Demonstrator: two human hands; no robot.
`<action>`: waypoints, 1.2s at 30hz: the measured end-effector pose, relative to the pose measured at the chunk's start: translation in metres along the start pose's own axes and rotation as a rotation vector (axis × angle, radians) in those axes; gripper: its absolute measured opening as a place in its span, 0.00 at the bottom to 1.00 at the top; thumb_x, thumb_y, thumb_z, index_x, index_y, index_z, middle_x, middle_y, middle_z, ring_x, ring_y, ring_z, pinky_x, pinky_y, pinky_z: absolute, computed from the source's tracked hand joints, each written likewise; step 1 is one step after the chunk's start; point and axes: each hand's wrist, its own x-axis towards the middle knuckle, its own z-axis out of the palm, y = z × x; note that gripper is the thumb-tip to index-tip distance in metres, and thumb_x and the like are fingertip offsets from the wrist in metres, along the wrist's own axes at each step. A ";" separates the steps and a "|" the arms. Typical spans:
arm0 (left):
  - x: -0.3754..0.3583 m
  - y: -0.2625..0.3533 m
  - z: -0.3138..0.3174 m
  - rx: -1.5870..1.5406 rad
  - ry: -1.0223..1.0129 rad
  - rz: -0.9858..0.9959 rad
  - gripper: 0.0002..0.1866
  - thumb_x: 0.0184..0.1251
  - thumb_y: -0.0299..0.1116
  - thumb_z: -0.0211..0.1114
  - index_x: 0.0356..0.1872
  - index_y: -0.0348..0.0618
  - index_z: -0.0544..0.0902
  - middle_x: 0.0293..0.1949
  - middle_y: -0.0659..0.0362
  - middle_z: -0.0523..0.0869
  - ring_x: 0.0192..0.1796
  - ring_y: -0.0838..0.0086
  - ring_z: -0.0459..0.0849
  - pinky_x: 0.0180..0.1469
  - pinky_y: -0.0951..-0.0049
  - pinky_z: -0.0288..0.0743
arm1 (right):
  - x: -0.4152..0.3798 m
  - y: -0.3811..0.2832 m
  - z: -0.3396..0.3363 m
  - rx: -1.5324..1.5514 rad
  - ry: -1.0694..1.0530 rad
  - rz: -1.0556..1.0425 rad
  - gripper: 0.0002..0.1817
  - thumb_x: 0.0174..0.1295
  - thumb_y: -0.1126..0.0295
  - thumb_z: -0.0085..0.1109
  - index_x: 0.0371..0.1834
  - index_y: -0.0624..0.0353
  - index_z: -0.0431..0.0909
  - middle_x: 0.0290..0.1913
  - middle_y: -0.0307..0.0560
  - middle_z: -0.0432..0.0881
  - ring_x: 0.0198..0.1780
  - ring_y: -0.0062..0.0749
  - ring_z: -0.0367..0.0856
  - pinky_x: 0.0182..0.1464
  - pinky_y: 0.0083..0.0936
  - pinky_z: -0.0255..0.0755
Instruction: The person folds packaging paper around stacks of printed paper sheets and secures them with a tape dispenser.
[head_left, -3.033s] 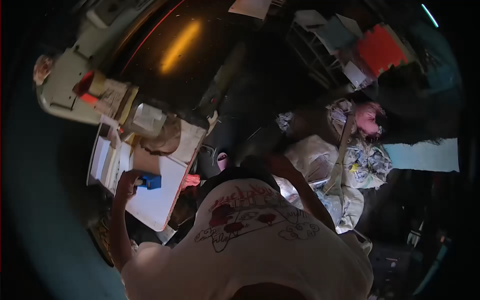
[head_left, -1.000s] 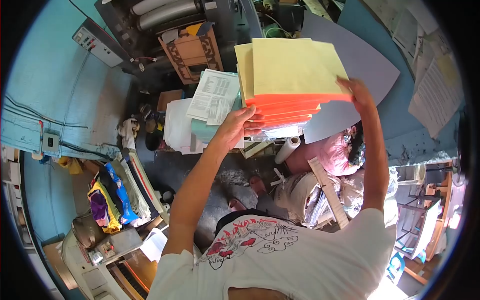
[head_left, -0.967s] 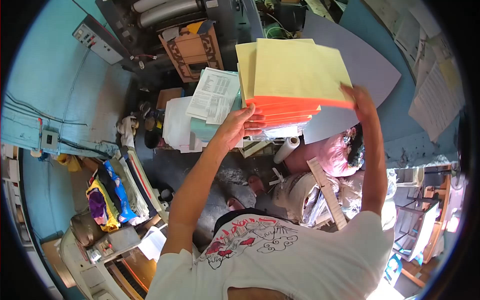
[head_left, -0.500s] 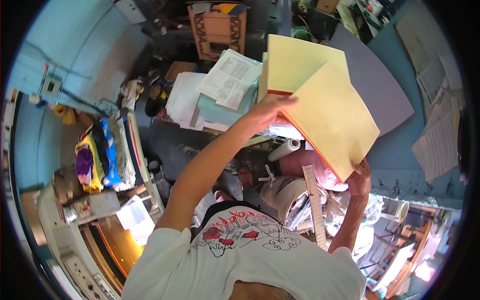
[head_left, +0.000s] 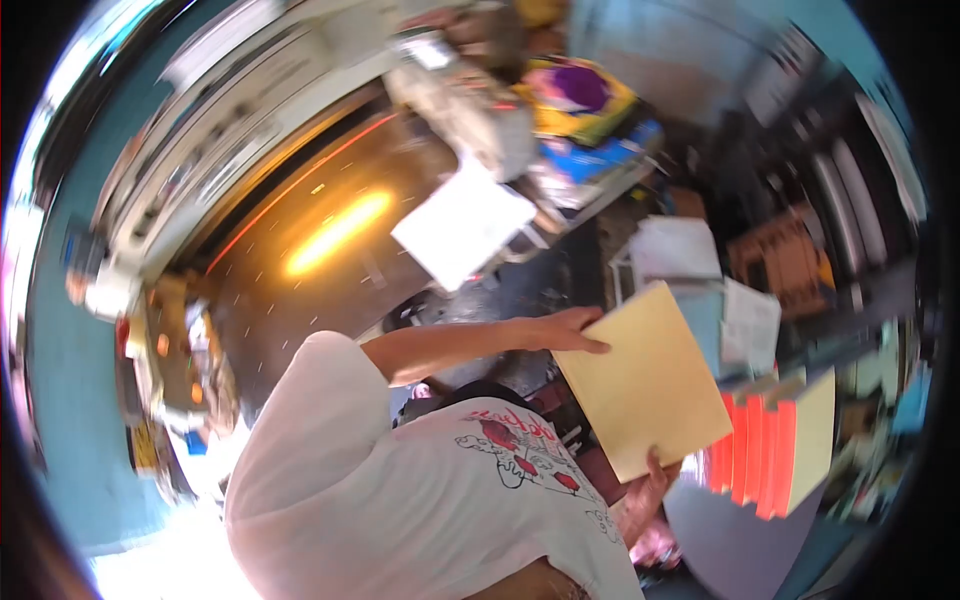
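Paper (head_left: 645, 385), cream, tilted, held between both our hands. Our left hand (head_left: 578, 330) has its grip closed on the 10 o'clock edge; our right hand (head_left: 648, 492) grips the 6 o'clock edge, fingertips on the face. Orange-edged stacks (head_left: 765, 450) sit near it at 4 o'clock, printed sheets (head_left: 750, 325) at 2. White sheet (head_left: 465, 225) well apart at 10-11. Background's partly blurred.

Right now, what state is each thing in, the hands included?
Yellow paper: held in both hands
Left hand: closed on one edge
Right hand: closed on the opposite edge
Orange-edged pile: stacked unevenly
Printed paper: lying by the pile
White sheet: blurred, flatness unclear
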 end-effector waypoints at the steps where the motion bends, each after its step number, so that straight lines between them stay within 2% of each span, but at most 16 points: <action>1: -0.047 -0.020 -0.027 -0.059 0.132 -0.004 0.33 0.70 0.48 0.76 0.66 0.37 0.75 0.58 0.53 0.83 0.63 0.69 0.79 0.65 0.65 0.73 | 0.005 0.019 0.044 -0.051 -0.020 0.054 0.38 0.58 0.81 0.68 0.75 0.65 0.67 0.66 0.52 0.79 0.64 0.41 0.81 0.69 0.41 0.75; 4: -0.187 -0.094 -0.079 -0.163 0.602 0.142 0.29 0.72 0.44 0.76 0.65 0.39 0.76 0.57 0.56 0.83 0.62 0.71 0.79 0.65 0.66 0.74 | 0.020 0.094 0.141 -0.175 -0.264 0.145 0.41 0.61 0.84 0.66 0.80 0.63 0.63 0.69 0.52 0.78 0.69 0.42 0.78 0.73 0.40 0.72; 6: -0.283 -0.141 -0.113 -0.050 0.755 0.088 0.29 0.70 0.37 0.77 0.66 0.38 0.76 0.57 0.57 0.85 0.61 0.73 0.80 0.65 0.67 0.74 | 0.029 0.153 0.200 -0.250 -0.488 0.117 0.40 0.61 0.85 0.66 0.78 0.63 0.65 0.70 0.51 0.78 0.70 0.39 0.77 0.72 0.39 0.71; 8: -0.365 -0.167 -0.127 -0.141 0.965 0.249 0.27 0.67 0.29 0.79 0.64 0.37 0.77 0.54 0.59 0.86 0.59 0.76 0.80 0.64 0.70 0.74 | 0.023 0.193 0.281 -0.369 -0.673 0.109 0.36 0.58 0.84 0.68 0.74 0.68 0.70 0.67 0.50 0.80 0.66 0.37 0.80 0.72 0.35 0.70; 10: -0.430 -0.181 -0.136 -0.092 1.220 0.171 0.23 0.63 0.34 0.81 0.55 0.41 0.81 0.44 0.58 0.86 0.49 0.73 0.82 0.55 0.66 0.77 | 0.016 0.229 0.360 -0.392 -0.853 0.090 0.34 0.60 0.83 0.70 0.72 0.69 0.71 0.66 0.49 0.82 0.65 0.36 0.81 0.70 0.34 0.72; 13: -0.498 -0.219 -0.153 0.140 1.513 0.148 0.21 0.62 0.34 0.82 0.51 0.43 0.81 0.38 0.60 0.84 0.41 0.72 0.76 0.47 0.68 0.74 | 0.009 0.284 0.459 -0.448 -1.049 0.009 0.33 0.60 0.80 0.74 0.70 0.70 0.73 0.63 0.50 0.84 0.61 0.33 0.83 0.67 0.31 0.75; 14: -0.515 -0.228 -0.158 0.154 1.566 0.113 0.21 0.62 0.34 0.82 0.51 0.43 0.80 0.42 0.58 0.87 0.45 0.71 0.81 0.51 0.67 0.76 | 0.013 0.307 0.481 -0.449 -1.097 -0.032 0.32 0.59 0.80 0.75 0.68 0.70 0.75 0.62 0.50 0.85 0.60 0.32 0.84 0.66 0.30 0.75; 19: -0.562 -0.236 -0.163 0.241 1.689 -0.146 0.28 0.62 0.30 0.80 0.62 0.43 0.79 0.53 0.50 0.90 0.59 0.66 0.88 0.63 0.65 0.79 | -0.012 0.341 0.548 -0.406 -1.326 -0.124 0.24 0.62 0.79 0.75 0.62 0.66 0.81 0.58 0.46 0.88 0.57 0.31 0.85 0.64 0.29 0.76; 22: -0.557 -0.265 -0.160 0.061 1.838 -0.089 0.32 0.61 0.28 0.80 0.66 0.39 0.77 0.52 0.50 0.90 0.58 0.65 0.88 0.63 0.64 0.79 | -0.028 0.360 0.559 -0.272 -1.433 -0.042 0.19 0.64 0.75 0.74 0.58 0.63 0.84 0.54 0.48 0.89 0.51 0.29 0.86 0.57 0.29 0.78; 23: -0.555 -0.265 -0.155 0.035 1.857 -0.063 0.29 0.61 0.27 0.80 0.63 0.38 0.79 0.51 0.52 0.90 0.57 0.66 0.88 0.62 0.64 0.80 | -0.022 0.375 0.550 -0.510 -1.465 0.002 0.17 0.65 0.73 0.73 0.56 0.64 0.85 0.52 0.49 0.90 0.50 0.30 0.88 0.54 0.29 0.79; 25: -0.552 -0.257 -0.157 0.004 1.890 0.002 0.22 0.62 0.26 0.79 0.57 0.36 0.84 0.50 0.55 0.91 0.55 0.70 0.88 0.59 0.65 0.82 | -0.024 0.386 0.547 -0.498 -1.491 -0.095 0.15 0.68 0.68 0.72 0.53 0.66 0.87 0.46 0.51 0.92 0.46 0.37 0.91 0.48 0.31 0.81; 27: -0.554 -0.261 -0.154 0.019 1.846 -0.130 0.22 0.62 0.25 0.79 0.57 0.37 0.84 0.50 0.57 0.91 0.55 0.71 0.88 0.59 0.65 0.82 | -0.013 0.392 0.548 -0.563 -1.576 -0.141 0.16 0.69 0.70 0.72 0.55 0.67 0.85 0.49 0.49 0.92 0.50 0.37 0.90 0.53 0.31 0.80; 28: -0.556 -0.263 -0.153 0.030 1.822 -0.195 0.22 0.62 0.25 0.79 0.57 0.38 0.84 0.49 0.57 0.91 0.55 0.71 0.88 0.59 0.65 0.82 | -0.010 0.396 0.548 -0.567 -1.576 0.026 0.19 0.68 0.72 0.73 0.59 0.66 0.83 0.51 0.47 0.91 0.52 0.33 0.88 0.59 0.31 0.79; 31: -0.555 -0.261 -0.146 -0.023 1.823 -0.104 0.24 0.57 0.27 0.82 0.56 0.38 0.85 0.49 0.57 0.91 0.54 0.70 0.88 0.59 0.65 0.82 | -0.009 0.402 0.552 -0.380 -1.590 -0.162 0.29 0.64 0.70 0.76 0.68 0.63 0.76 0.62 0.51 0.83 0.62 0.36 0.81 0.67 0.34 0.73; 34: -0.552 -0.257 -0.145 -0.065 1.820 -0.041 0.25 0.55 0.27 0.83 0.56 0.38 0.85 0.48 0.57 0.92 0.53 0.71 0.89 0.59 0.65 0.82 | -0.029 0.328 0.584 -0.241 -1.547 -0.298 0.48 0.53 0.66 0.83 0.77 0.59 0.65 0.67 0.62 0.72 0.68 0.57 0.74 0.72 0.48 0.66; 36: -0.552 -0.255 -0.144 -0.101 1.827 -0.015 0.25 0.55 0.27 0.83 0.55 0.38 0.86 0.48 0.56 0.92 0.53 0.71 0.89 0.59 0.65 0.82 | -0.042 0.261 0.624 -0.429 -1.634 -0.688 0.51 0.53 0.65 0.83 0.79 0.60 0.62 0.70 0.65 0.69 0.71 0.59 0.71 0.75 0.51 0.62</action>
